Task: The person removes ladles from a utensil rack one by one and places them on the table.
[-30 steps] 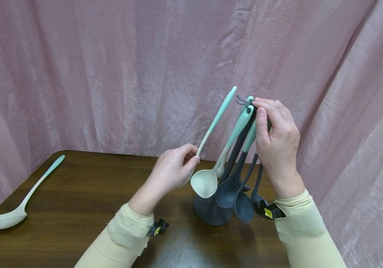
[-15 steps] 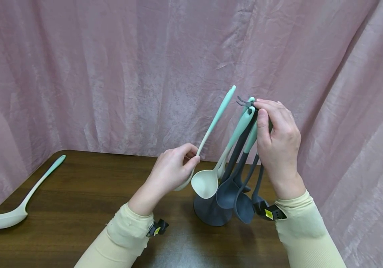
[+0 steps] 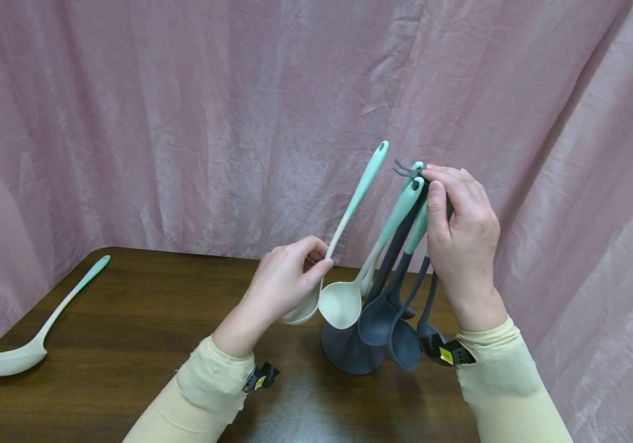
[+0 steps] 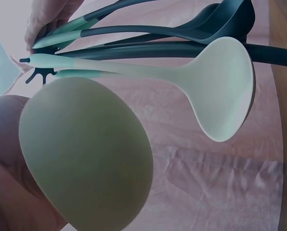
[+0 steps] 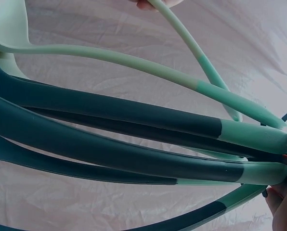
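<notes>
While the right hand (image 3: 463, 246) grips the rack (image 3: 350, 358) up top, the left hand (image 3: 289, 277) pinches a mint-tipped ladle (image 3: 356, 197) above the table (image 3: 172, 344), short of its far edge, handle leaning right, tip just left of bare hooks (image 3: 412, 173).

The left arm (image 3: 183, 400) is slanting from the near side toward the far right. The left hand (image 3: 286, 277) is showing its back, its thumb (image 3: 319, 269) and bent index finger (image 3: 313, 244) pinching together. The right arm (image 3: 510, 394) is leaning from the near right toward the far left, and the right hand (image 3: 463, 237) is sitting higher than the left. Its thumb (image 3: 438, 209) is pointing up, while its fingers (image 3: 457, 178) are curving over toward the left, gripping. Pale yellow sleeves (image 3: 491, 354) are covering both forearms.
</notes>
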A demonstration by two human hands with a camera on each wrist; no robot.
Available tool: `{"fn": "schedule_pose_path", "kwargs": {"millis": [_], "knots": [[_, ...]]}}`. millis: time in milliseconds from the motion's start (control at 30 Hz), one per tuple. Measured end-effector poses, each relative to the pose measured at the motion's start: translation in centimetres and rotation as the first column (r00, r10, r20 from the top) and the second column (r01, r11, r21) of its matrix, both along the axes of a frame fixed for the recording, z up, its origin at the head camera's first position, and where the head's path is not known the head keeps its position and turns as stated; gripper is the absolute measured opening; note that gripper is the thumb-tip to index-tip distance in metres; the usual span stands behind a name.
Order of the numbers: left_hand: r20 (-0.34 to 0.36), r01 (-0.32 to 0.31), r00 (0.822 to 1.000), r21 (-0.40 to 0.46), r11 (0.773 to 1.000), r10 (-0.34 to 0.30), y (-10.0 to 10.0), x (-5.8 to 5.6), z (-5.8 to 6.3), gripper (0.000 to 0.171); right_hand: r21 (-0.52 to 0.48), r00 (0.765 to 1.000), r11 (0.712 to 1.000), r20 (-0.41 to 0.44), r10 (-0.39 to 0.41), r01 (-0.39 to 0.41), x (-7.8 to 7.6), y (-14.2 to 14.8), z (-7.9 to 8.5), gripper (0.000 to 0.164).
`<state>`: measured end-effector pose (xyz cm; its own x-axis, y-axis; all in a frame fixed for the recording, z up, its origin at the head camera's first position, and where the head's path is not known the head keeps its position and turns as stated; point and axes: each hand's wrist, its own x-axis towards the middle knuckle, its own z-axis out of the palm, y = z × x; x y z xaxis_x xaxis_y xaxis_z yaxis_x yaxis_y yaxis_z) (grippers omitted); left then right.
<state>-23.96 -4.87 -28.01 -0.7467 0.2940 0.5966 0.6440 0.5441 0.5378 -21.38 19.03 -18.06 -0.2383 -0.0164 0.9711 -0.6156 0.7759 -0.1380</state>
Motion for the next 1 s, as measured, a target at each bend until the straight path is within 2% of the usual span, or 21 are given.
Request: {"fn": "schedule_pose_path", "kwargs": {"millis": [600,867,1000], "knots": [[-0.02,-0.028,0.999,0.0,1.0,0.028,0.1,-0.1,-0.2,0.006,-0.011,1.0,1.0,0.01,0.009,-0.009,-0.3,0.3,-0.2,0.026],[-0.059,-0.082,0.995,-0.023,0.996,0.081,-0.6,-0.3,-0.6,0.006,-0.001,1.0,1.0,-0.01,0.016,-0.016,-0.2,0.0,-0.2,0.027],[-0.054,-0.107,0.993,-0.046,0.993,0.104,-1.2,-0.3,-0.9,0.007,-0.001,0.999,1.0,-0.025,0.022,-0.022,0.0,-0.4,0.2,0.027]]}}
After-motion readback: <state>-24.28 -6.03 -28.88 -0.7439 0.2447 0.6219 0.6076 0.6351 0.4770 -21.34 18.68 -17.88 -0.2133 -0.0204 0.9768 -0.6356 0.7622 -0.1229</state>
